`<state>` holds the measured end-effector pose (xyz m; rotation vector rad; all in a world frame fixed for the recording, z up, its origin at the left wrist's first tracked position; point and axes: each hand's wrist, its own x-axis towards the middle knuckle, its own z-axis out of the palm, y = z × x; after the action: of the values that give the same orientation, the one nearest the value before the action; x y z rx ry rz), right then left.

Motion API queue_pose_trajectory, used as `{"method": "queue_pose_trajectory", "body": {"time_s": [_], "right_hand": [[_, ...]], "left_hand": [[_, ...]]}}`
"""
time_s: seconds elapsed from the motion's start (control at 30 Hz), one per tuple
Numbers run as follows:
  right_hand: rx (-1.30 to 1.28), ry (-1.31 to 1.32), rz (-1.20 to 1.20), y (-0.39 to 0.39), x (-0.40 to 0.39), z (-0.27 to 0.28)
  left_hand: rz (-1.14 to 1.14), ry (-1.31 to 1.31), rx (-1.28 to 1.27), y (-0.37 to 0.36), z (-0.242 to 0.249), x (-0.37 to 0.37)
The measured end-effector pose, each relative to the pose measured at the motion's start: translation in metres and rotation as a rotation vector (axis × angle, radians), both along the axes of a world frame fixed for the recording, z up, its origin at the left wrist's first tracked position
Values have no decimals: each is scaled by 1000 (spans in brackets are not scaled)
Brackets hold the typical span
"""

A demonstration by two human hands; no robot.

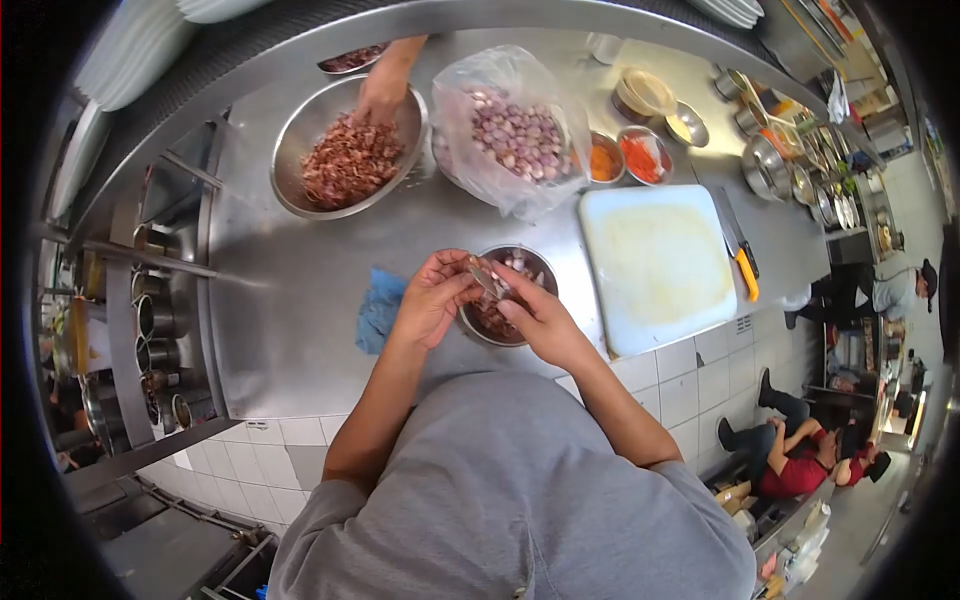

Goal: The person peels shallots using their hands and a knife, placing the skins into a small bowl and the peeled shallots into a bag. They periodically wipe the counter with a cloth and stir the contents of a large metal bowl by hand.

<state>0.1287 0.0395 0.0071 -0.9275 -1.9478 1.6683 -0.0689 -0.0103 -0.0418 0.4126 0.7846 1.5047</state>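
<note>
My left hand (437,297) and my right hand (541,318) meet over a small steel bowl (552,283) of shallots and brownish skins. The fingers of my left hand are closed on a small shallot, mostly covered by the fingertips. Between the hands shows a short grey metal blade (484,279), seemingly a small knife pinched in my right hand; its handle is hidden. A plastic bag (455,85) of peeled shallots (515,135) lies just beyond. Beside my left hand is a crumpled blue cloth (380,308).
Across the steel table, another person's hand (381,98) reaches into a large bowl (283,165) of reddish-brown skins. To the right are a white cutting board (660,270), a yellow-handled knife (747,272) and small bowls of orange and red food (642,158). A shelf edge (500,14) overhangs the far side.
</note>
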Motion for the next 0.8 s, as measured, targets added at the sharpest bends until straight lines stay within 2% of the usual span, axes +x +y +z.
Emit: {"method": "queue_pose_trajectory", "body": {"time_s": [0.07,0.2,0.33,0.4,0.63,0.7,0.73,0.8], "right_hand": [[124,-27,28,-1,2,4],[191,-55,48,-6,10,3],[131,-84,68,-8,16,10],[153,-143,74,-9,19,12],[92,-53,-44,-14,16,6],[-168,157,-71,-15,14,3],[-170,157,-74,-15,14,6],[-338,183,-69,-14,13,13]], "left_hand": [[-36,-38,-18,-6,4,11],[-17,-57,-38,-13,5,21],[-3,-19,-31,-16,8,27],[27,110,2,-18,13,30],[111,118,68,-22,8,43],[144,197,126,-22,12,45],[141,197,124,-22,13,46],[153,327,169,-20,14,46]]}}
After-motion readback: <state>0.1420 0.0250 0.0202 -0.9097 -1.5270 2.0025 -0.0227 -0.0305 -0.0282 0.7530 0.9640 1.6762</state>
